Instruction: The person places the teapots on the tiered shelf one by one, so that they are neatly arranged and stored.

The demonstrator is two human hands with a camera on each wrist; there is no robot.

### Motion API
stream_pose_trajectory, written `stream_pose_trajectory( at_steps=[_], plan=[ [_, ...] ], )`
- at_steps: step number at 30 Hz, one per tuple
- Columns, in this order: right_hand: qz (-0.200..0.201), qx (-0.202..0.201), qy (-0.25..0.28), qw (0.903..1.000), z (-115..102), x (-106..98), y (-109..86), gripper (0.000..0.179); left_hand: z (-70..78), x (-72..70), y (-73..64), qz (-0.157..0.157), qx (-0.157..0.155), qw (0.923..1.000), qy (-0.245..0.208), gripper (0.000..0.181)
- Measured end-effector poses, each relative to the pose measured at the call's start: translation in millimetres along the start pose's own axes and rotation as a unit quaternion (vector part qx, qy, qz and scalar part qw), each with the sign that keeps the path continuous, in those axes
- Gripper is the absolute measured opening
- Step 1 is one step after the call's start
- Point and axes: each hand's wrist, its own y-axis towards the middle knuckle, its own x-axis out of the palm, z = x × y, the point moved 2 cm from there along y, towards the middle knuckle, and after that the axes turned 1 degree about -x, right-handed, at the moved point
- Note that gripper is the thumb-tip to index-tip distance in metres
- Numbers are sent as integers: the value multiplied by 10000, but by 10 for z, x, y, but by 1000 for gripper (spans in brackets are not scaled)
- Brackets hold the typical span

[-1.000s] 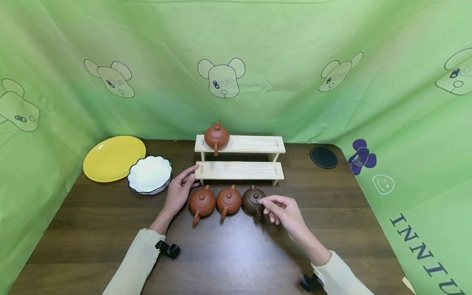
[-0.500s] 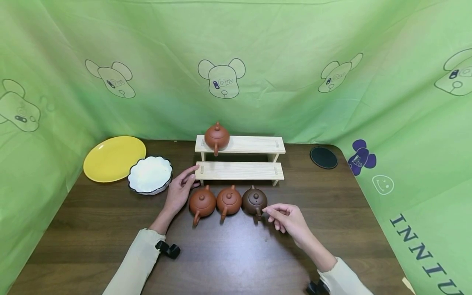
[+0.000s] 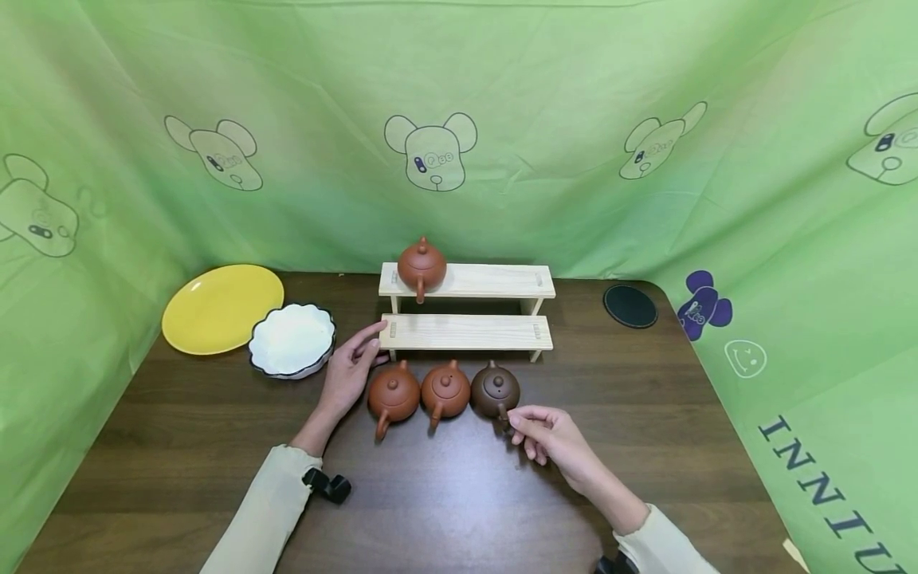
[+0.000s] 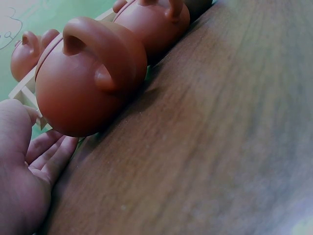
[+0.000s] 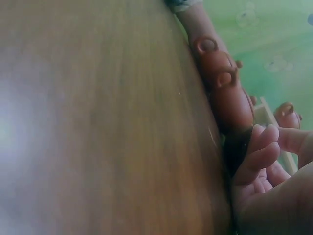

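At the handle of a dark brown teapot (image 3: pixel 495 387), my right hand (image 3: pixel 555 438) pinches with thumb and forefinger, the other fingers curled. In the right wrist view those fingers cover much of the dark teapot (image 5: pixel 235 152). My left hand (image 3: pixel 349 375) touches the left end of a low two-step wooden rack (image 3: pixel 466 332) with its fingers stretched out. Two reddish-brown teapots, one on the left (image 3: pixel 393 392) and one in the middle (image 3: pixel 445 391), stand in a row with the dark one before the rack. A third reddish-brown teapot (image 3: pixel 421 267) sits on the upper step's left end.
A yellow oval plate (image 3: pixel 222 309) lies at the back left, beside a white scalloped dish (image 3: pixel 292 341) with a dark rim. At the back right is a round black coaster (image 3: pixel 630 306). Green printed cloth (image 3: pixel 538 215) walls in the table's back and sides.
My right hand has drawn back from near the dark teapot's lid and come down to its handle. The left hand, the rack and all the teapots are where they were.
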Motion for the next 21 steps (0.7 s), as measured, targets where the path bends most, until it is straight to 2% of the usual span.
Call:
stream_pose_trajectory(
  at_steps=[13,21],
  plan=[
    [-269,203,130,9993,4,90,29,44,-17,-6,-2,17,-50,10000,66,38],
    [-279,218,102,9993,-15,116,50,44,-10,-2,6,0,-48,10000,71,38]
  ],
)
